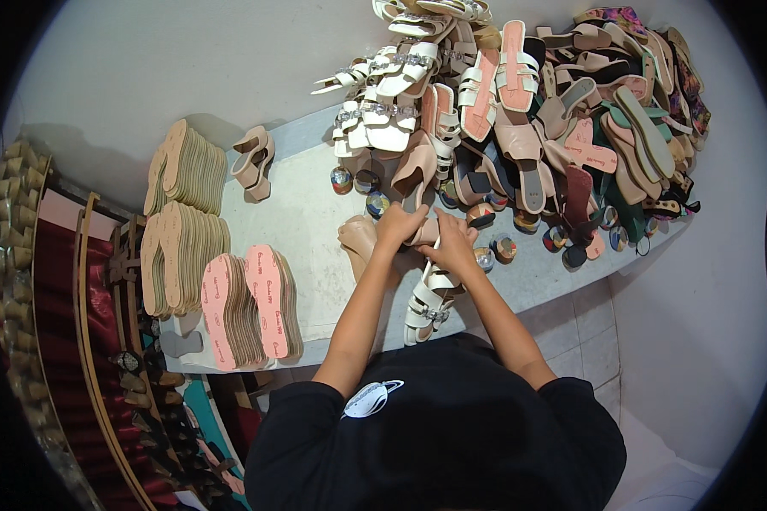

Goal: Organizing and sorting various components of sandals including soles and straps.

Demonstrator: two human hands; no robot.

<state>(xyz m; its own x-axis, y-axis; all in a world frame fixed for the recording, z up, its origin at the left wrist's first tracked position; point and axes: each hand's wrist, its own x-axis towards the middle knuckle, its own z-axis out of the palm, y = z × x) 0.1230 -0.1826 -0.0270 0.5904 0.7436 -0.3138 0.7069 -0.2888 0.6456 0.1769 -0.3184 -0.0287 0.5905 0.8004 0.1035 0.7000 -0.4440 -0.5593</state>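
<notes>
My left hand (398,226) and my right hand (452,245) meet over the table at the front of a shoe pile. Between them is a beige sandal (425,232), with the fingers of both hands closed on it; part of it is hidden by the hands. Just beyond my left hand, another beige slip-on sandal (415,166) leans against the pile. A beige heeled sandal (358,236) stands left of my left wrist. Under my forearms, at the near table edge, lies a white strappy sandal (426,308) with a jewelled band.
Stacked insoles, beige (194,175) and pink (268,298), stand at the table's left. A lone beige sandal (252,162) sits behind them. White sandals (392,111) and mixed shoes (588,94) pile high at the back and right. Round patterned heels (503,248) line the pile's front. Shelving (85,281) borders the left.
</notes>
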